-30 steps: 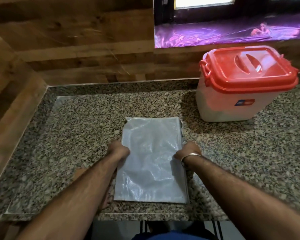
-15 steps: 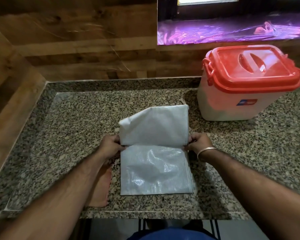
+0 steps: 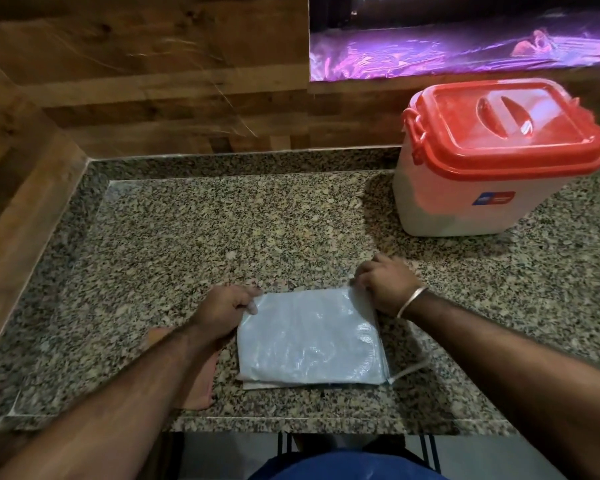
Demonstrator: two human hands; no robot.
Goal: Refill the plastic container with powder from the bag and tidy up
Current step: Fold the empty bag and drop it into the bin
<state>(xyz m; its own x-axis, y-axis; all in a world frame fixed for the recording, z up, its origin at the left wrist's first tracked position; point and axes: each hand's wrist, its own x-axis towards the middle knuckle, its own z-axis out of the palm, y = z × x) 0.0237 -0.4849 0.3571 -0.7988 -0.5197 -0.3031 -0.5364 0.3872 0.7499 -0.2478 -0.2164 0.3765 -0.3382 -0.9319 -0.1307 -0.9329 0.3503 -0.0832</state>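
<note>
The empty white woven bag (image 3: 310,339) lies folded flat on the granite counter (image 3: 194,237), near its front edge. My left hand (image 3: 222,311) pinches the fold's far left corner. My right hand (image 3: 387,284), with a metal bangle on the wrist, presses on the far right corner. A thin string (image 3: 409,370) trails from the bag's near right corner. The white plastic container (image 3: 465,199) stands at the back right with its red lid (image 3: 506,128) shut and clipped.
Wood-panelled walls close off the counter at the back and left. A window ledge with a purple sheet (image 3: 465,53) runs above the container. The counter's front edge (image 3: 291,422) is just below the bag.
The bag was long and flat a second ago. Both hands lifted its near end and folded it, so it now lies half as long, with my hands at the far corners.
</note>
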